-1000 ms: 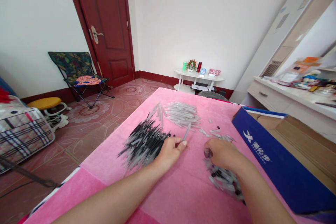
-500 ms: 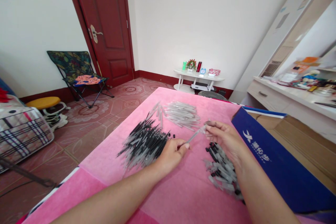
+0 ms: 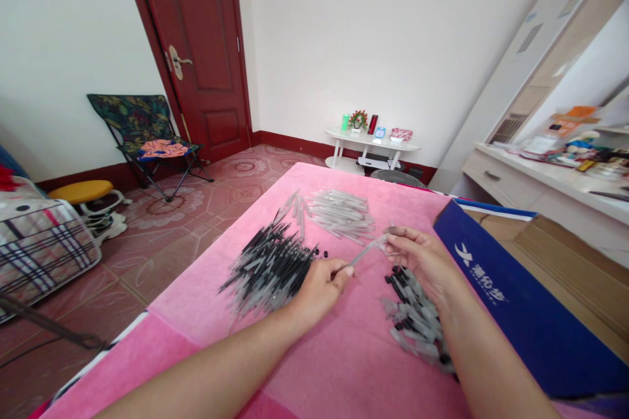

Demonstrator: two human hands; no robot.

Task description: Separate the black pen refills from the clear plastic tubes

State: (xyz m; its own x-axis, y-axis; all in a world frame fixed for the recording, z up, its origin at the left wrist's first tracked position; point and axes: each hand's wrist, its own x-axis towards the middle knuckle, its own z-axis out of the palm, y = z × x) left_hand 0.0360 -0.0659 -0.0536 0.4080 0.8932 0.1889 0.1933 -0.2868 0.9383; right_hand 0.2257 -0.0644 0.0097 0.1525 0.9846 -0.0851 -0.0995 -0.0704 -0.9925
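Between my two hands a thin grey, see-through pen refill (image 3: 362, 254) slants up to the right. My left hand (image 3: 325, 283) pinches its lower end between thumb and forefinger. At the upper end, the fingers of my right hand (image 3: 417, 255) are closed around a small clear plastic piece (image 3: 382, 240), whose exact kind is too blurred to tell. Beside my left hand lies a heap of black-and-clear pen refills (image 3: 270, 268). Below my right hand is a pile of clear pieces with black ends (image 3: 417, 317), like pen caps, partly hidden by my forearm.
Clear tubes (image 3: 341, 213) lie in a stack farther back on the pink cloth (image 3: 324, 366). A few small black bits (image 3: 319, 253) sit by the refills. A blue cardboard box (image 3: 521, 301) stands open at the right, and a white cabinet (image 3: 540, 183) is behind it.
Hardly anything differs. The refill and the clear piece have shifted very slightly between my fingers, and both hands keep their grip.
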